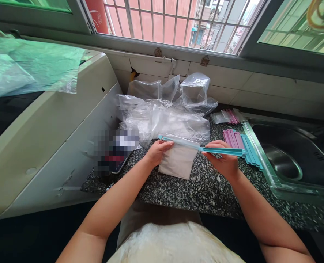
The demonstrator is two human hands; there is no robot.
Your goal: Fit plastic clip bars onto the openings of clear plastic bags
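Note:
A plastic bag [177,162] with pale contents hangs over the counter, with a light blue bag sealing clip [225,150] along its upper edge. My left hand [159,151] pinches the bag's upper left corner, thumb in front, just below the clip's left end. My right hand [223,162] is closed around the clip where it sticks out past the bag's right side. At that side the clip's long strips look slightly apart. Right of my hand lie several blue sealing clips [251,151] and several pink sealing clips [232,138].
Clear plastic bags [162,117] are heaped behind my hands. A sink [282,153] is set into the speckled counter [206,193] on the right. A pale appliance [76,106] stands left, near a partly blurred dark object [120,157]. Small packets with pink clips [228,116] lie behind.

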